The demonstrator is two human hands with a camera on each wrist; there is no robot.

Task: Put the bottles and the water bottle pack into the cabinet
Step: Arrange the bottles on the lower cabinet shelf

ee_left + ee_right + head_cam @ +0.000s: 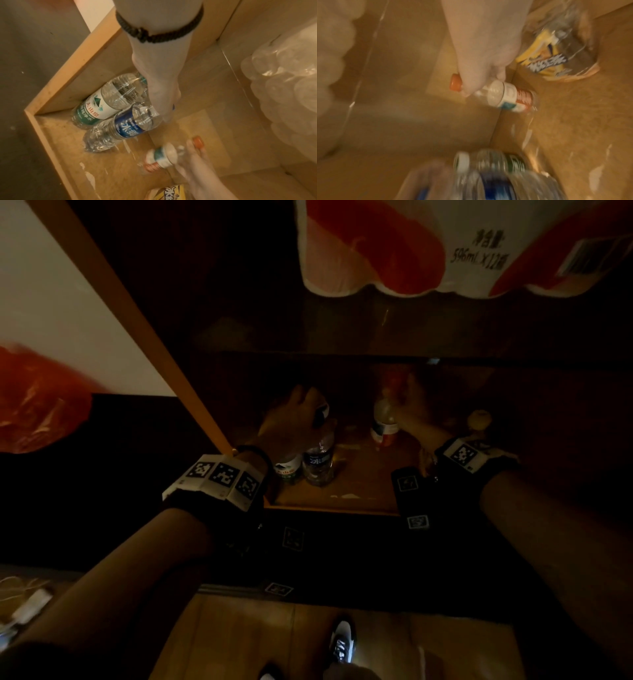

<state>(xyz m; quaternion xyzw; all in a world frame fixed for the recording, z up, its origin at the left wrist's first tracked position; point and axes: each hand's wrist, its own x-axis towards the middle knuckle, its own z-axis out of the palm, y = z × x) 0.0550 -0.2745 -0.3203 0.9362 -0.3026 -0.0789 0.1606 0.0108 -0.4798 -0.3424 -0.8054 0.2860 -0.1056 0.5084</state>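
- Reaching into the lower compartment of the cabinet [56, 75], we work with both hands among loose bottles in dim light.
- Our left hand [291, 422] sits atop the blue-label water bottle [130, 125], which stands beside the green-label water bottle [96, 108] in the near left corner; the left wrist view hides the fingers behind the wrist, so we cannot tell how that grip is set.
- Our right hand [481, 65] pinches the neck of the orange-capped bottle [506, 96] just below its cap, the bottle upright or slightly tilted near the middle of the cabinet floor.
- A yellow-label bottle [544, 59] already rests farther right on the same floor.
- The water bottle pack [445, 244], in red and white wrap, sits on the shelf above, its base overhanging the front edge.
- We judge the step in hand to be setting the last loose bottles down.
- Next, as we read it, both grips must let go without toppling the bottles, and the pack may need a push deeper.
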